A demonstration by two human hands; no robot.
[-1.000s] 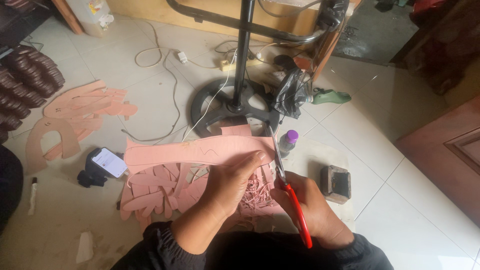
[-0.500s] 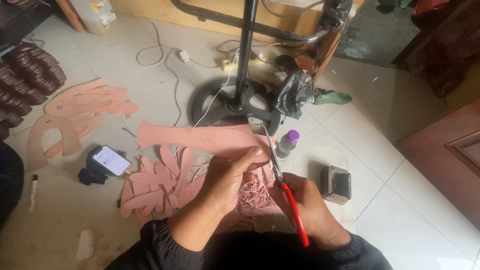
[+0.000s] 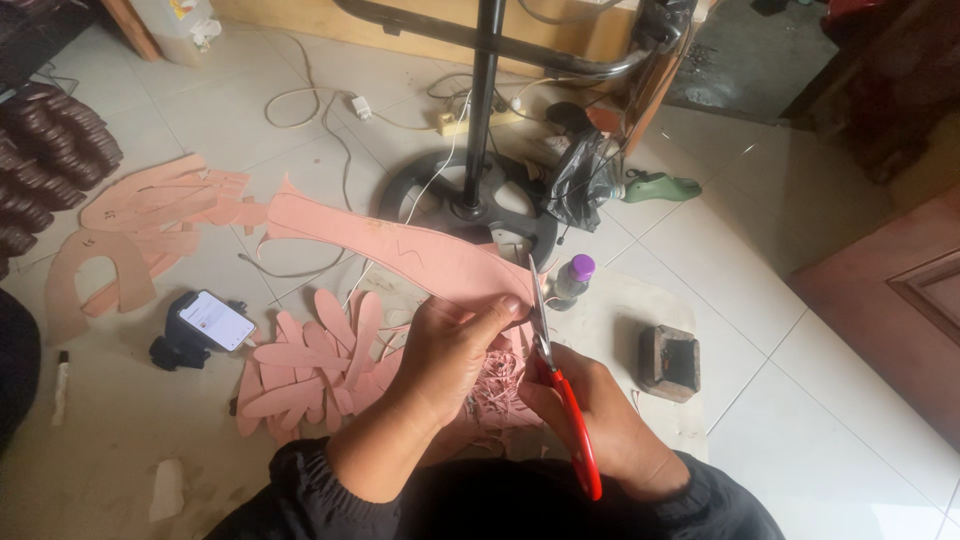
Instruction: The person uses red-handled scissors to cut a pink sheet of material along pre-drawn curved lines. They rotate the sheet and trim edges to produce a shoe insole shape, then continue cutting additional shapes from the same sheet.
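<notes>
My left hand [image 3: 447, 357] pinches the near end of a long pink sheet of material [image 3: 390, 248] that stretches away to the upper left. My right hand [image 3: 600, 425] grips red-handled scissors [image 3: 556, 385], blades pointing up along the sheet's right edge, just beside my left fingertips. Under my hands lies a pile of thin pink trimmings [image 3: 495, 385]. Several cut pink sole-shaped pieces [image 3: 310, 365] are heaped to the left of my left hand.
A phone on a dark holder [image 3: 205, 325] lies to the left. Pink offcuts [image 3: 130, 235] sit at far left. A black stand base [image 3: 470, 205], cables, a purple-capped bottle [image 3: 572, 280], a green shoe last [image 3: 660, 186] and a dark block [image 3: 668, 362] are around.
The pink sheet has swung so its far end now points to the upper left. My left hand has shifted its pinch nearer the scissor blades; the scissors stay at the sheet's right edge.
</notes>
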